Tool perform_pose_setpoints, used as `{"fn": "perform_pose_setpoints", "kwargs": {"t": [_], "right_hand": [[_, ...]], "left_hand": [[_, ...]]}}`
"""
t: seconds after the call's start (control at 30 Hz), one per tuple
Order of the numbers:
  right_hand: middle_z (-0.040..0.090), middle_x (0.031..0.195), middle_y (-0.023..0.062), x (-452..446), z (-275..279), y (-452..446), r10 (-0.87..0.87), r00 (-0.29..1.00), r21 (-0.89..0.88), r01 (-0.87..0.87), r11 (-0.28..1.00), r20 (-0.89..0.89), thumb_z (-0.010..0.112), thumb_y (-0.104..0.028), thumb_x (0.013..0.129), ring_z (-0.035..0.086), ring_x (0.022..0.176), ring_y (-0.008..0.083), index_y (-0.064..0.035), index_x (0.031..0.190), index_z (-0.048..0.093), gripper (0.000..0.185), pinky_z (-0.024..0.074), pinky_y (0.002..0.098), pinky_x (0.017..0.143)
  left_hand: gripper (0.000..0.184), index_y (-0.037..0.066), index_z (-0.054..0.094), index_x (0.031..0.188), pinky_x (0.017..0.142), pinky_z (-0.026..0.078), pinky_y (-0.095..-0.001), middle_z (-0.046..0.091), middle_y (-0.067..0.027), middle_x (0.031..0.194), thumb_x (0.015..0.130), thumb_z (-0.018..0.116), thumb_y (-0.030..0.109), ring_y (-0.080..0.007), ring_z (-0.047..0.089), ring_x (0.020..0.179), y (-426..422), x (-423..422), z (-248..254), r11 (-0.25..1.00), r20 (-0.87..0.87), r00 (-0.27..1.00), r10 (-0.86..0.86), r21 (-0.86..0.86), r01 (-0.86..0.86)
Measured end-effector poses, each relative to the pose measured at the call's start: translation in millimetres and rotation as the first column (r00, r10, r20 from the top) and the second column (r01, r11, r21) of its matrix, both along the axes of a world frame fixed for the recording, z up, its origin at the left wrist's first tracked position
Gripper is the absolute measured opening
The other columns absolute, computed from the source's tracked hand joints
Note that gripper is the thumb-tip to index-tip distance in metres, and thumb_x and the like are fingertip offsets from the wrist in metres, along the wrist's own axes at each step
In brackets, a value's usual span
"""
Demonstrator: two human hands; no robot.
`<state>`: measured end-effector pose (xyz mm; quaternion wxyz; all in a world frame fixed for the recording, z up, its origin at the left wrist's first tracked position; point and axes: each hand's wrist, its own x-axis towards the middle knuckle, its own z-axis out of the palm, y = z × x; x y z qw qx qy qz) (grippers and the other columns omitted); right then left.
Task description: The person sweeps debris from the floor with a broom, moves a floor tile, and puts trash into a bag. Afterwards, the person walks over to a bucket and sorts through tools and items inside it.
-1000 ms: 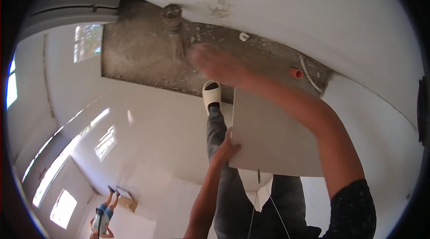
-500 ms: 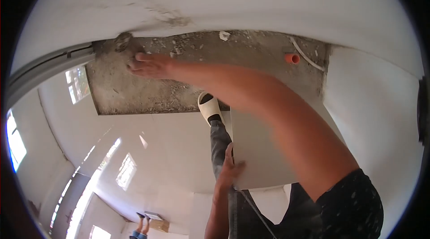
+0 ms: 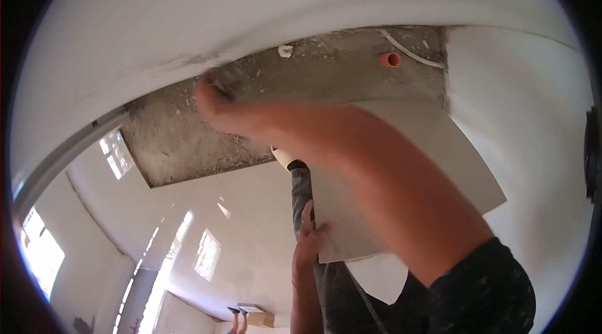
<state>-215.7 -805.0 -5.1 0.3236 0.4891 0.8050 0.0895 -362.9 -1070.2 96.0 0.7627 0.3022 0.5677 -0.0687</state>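
Note:
My left hand (image 3: 307, 243) grips the left edge of a large pale flat panel (image 3: 345, 208), thumb apart from the fingers. The panel leans over my legs. My right hand (image 3: 212, 97) reaches across to the left over a strip of bare, rough ground (image 3: 182, 140), close to the white wall. It is blurred and its fingers look curled round a dark, dirty thing (image 3: 222, 86) that I cannot make out. My right forearm hides part of the panel. A light slipper (image 3: 282, 157) on my foot is at the strip's edge.
An orange pipe end (image 3: 390, 60) and a pale bent tube (image 3: 411, 52) are at the strip's right end, with a white lump (image 3: 286, 51) farther left. Smooth pale floor (image 3: 251, 199) borders the strip. Another person's legs (image 3: 238, 321) show beside a cardboard box (image 3: 260, 319).
My right hand swept left along the strip, then came back slightly right, nearer the wall, with the dark thing. My left hand stayed on the panel edge. The camera view turned.

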Motion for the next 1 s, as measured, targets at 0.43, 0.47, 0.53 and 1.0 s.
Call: {"fn": "perform_pose_setpoints", "kwargs": {"t": [0.43, 0.47, 0.53, 1.0], "right_hand": [[0.056, 0.101, 0.0181, 261, 173, -475, -0.780, -0.502, -0.801, 0.598, 0.000, -0.375, 0.066, -0.021, 0.066, 0.054, 0.093, 0.0318, -0.0020, 0.128, 0.031, 0.074, 0.0407, 0.0397, 0.081], [0.056, 0.101, 0.0181, 267, 167, -491, -0.764, -0.517, -0.800, 0.600, -0.003, -0.385, 0.066, -0.021, 0.066, 0.054, 0.093, 0.0318, -0.0020, 0.128, 0.031, 0.074, 0.0407, 0.0397, 0.081], [0.057, 0.103, 0.0187, 284, 141, -514, -0.560, -0.727, -0.762, 0.601, -0.241, -0.397, 0.066, -0.020, 0.066, 0.054, 0.096, 0.0290, -0.0010, 0.129, 0.030, 0.075, 0.0399, 0.0390, 0.084], [0.049, 0.115, 0.0247, 280, 33, -523, -0.417, -0.864, -0.824, 0.441, -0.355, -0.283, 0.066, -0.021, 0.065, 0.050, 0.104, 0.0328, 0.0004, 0.131, 0.028, 0.079, 0.0391, 0.0366, 0.087]], "left_hand": [[0.054, 0.002, 0.031, 0.128, 0.077, 0.045, -0.0322, 0.053, -0.0200, 0.107, 0.081, 0.056, 0.012, -0.0220, 0.055, 0.093, 20, 22, 33, 0.892, -0.271, 0.866, -0.420, 0.049, 0.448], [0.054, 0.002, 0.031, 0.128, 0.077, 0.045, -0.0322, 0.053, -0.0200, 0.107, 0.081, 0.056, 0.012, -0.0220, 0.055, 0.093, 21, 27, 36, 0.882, -0.274, 0.858, -0.435, 0.060, 0.467], [0.056, 0.002, 0.030, 0.128, 0.077, 0.045, -0.0327, 0.053, -0.0218, 0.107, 0.080, 0.058, 0.013, -0.0205, 0.054, 0.093, 22, 28, 35, 0.804, -0.356, 0.752, -0.555, 0.004, 0.595], [0.066, 0.008, 0.032, 0.128, 0.089, 0.040, -0.0403, 0.050, -0.0234, 0.115, 0.077, 0.058, 0.041, -0.0374, 0.049, 0.106, 53, 39, 0, -0.131, -0.319, -0.110, -0.941, 0.045, 0.990]]}}
